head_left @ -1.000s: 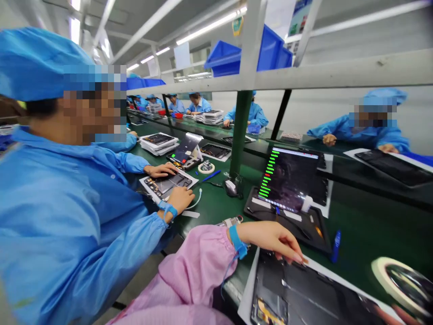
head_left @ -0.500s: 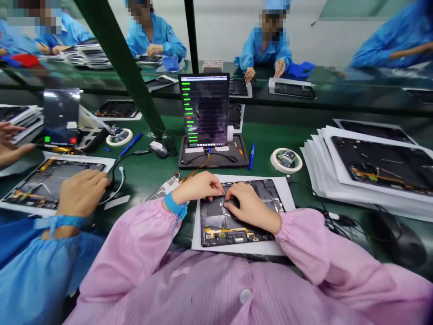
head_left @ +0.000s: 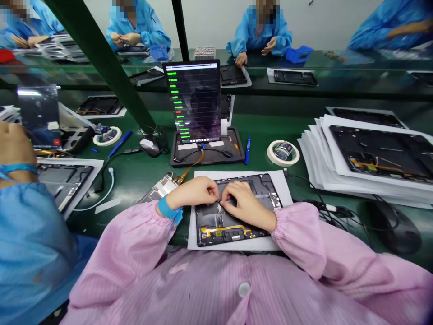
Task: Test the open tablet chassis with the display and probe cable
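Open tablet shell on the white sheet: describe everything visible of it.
The tablet shell looks thin, rectangular and mostly black, its inside facing up. An orange-yellow ribbon runs along its near side; small light parts dot its right edge. It lies flat on a white sheet, slightly turned. The left hand and right hand meet above its middle; exact contact is hard to tell.

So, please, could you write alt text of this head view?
Bare left hand and bare right hand close together over an open black rectangular tablet-like device on white paper; behind it stands a lit black screen.
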`<state>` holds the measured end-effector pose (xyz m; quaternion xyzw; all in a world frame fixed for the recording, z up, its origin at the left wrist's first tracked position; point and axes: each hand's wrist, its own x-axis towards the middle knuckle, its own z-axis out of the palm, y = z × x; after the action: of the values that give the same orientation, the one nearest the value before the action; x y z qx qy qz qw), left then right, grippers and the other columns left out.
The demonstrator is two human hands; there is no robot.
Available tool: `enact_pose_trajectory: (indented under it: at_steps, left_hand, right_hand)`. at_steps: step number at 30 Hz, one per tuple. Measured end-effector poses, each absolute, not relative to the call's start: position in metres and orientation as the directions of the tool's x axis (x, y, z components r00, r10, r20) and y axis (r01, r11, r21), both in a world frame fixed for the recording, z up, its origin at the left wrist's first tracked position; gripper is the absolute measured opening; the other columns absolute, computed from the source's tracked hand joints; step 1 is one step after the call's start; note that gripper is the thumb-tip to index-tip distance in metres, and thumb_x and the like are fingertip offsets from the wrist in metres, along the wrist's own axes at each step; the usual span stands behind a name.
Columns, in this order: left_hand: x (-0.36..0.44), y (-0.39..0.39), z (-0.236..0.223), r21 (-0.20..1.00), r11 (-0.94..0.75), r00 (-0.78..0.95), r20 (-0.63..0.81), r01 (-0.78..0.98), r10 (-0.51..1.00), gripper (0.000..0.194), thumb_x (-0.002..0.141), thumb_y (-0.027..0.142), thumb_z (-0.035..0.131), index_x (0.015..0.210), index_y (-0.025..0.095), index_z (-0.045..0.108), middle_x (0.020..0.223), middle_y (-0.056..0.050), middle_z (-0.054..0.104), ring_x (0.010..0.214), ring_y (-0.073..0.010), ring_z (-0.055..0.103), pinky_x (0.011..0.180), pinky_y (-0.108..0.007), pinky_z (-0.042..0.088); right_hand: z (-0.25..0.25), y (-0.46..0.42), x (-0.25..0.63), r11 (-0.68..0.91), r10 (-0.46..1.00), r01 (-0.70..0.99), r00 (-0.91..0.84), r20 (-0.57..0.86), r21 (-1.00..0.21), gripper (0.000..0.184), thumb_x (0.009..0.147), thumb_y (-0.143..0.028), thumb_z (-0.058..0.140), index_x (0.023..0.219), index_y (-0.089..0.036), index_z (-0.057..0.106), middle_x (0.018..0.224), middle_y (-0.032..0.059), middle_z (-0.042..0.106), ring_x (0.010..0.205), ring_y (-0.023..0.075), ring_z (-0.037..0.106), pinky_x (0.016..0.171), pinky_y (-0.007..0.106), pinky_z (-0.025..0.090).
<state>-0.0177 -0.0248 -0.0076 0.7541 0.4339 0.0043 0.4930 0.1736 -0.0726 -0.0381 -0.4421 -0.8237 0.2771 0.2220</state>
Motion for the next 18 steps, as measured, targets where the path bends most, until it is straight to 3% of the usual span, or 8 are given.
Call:
enact_pose_trajectory:
  at_steps: [18]
  left_hand:
    - [-0.0187, -0.0272, -0.0056, 0.742, -0.25, 0.674, -0.345, 0.622, 0.653, 0.02, 0.068, 0.018, 0.054, 0.079, 0.014, 0.07, 0.071, -0.001, 0.068, 0.064, -0.0113, 0.058, 0.059, -0.019, 0.042]
  right_hand:
    - [-0.0367, -0.0706, 0.1728, 0.46, 0.846, 0.599, -0.519, 0.12, -0.656, 0.011, 0.08, -0.016, 0.064, 0.076, -0.019, 0.054, 0.078, -0.0018, 0.057, 0.081, 0.0166, 0.049, 0.078, 0.032, 0.03]
